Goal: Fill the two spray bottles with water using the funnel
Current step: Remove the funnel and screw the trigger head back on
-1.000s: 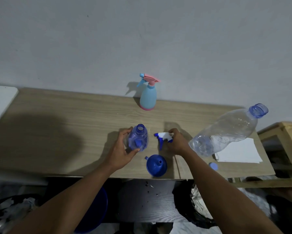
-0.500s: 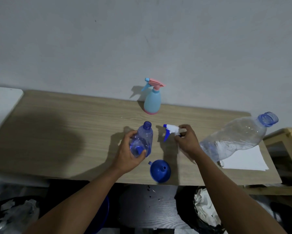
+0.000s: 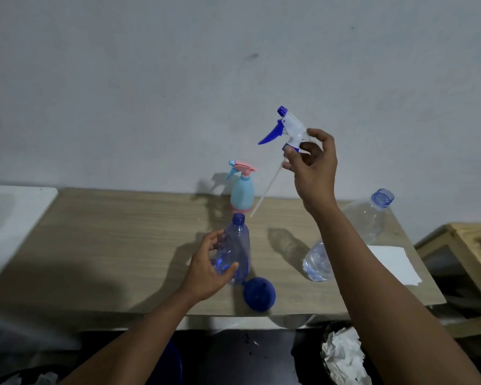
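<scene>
A: Gripping the translucent blue spray bottle (image 3: 235, 245) with the left hand (image 3: 206, 270), curling thumb and fingers round its lower body. Keeping it upright on the wooden table (image 3: 108, 245), near the front edge, with the neck open and bare.

B: Pinching the white and blue trigger sprayer (image 3: 288, 129) with the right hand (image 3: 314, 168), at the collar, between thumb and fingertips. Holding it high above the table, with the thin white dip tube (image 3: 264, 194) slanting down to the left.

A: Lying just beside the blue bottle, on its right: the dark blue funnel (image 3: 259, 294).

B: Standing by the wall behind: the light blue spray bottle (image 3: 242, 194), wearing a pink sprayer and pink base. Standing at the right, uncapped: the large clear water bottle (image 3: 356, 232).

A: Trying to read labels: too blurred.
</scene>
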